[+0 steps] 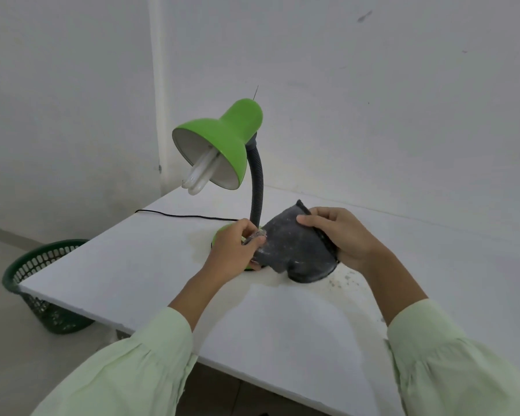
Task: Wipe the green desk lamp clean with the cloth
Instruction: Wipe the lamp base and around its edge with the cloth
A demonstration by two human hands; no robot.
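Grey cloth (294, 244) is clamped in both grips, left hand (234, 247) and right hand (339, 235); lamp neck (257, 187) rises just beyond the left grip, nearer it.

Desk lamp (222, 139): bright green shade with a white inner face and white bulb tubes (199, 172), dark grey ribbed neck (257, 187), green base (222, 231), black cord (186, 217). Cloth (297, 244): dark grey, flecked with pale dust and edged in black; desk (132, 265): white with faint yellowish stains and dark specks; basket (39, 283): dark green lattice; sleeves (138, 367): pale green; wall (373, 85): white.
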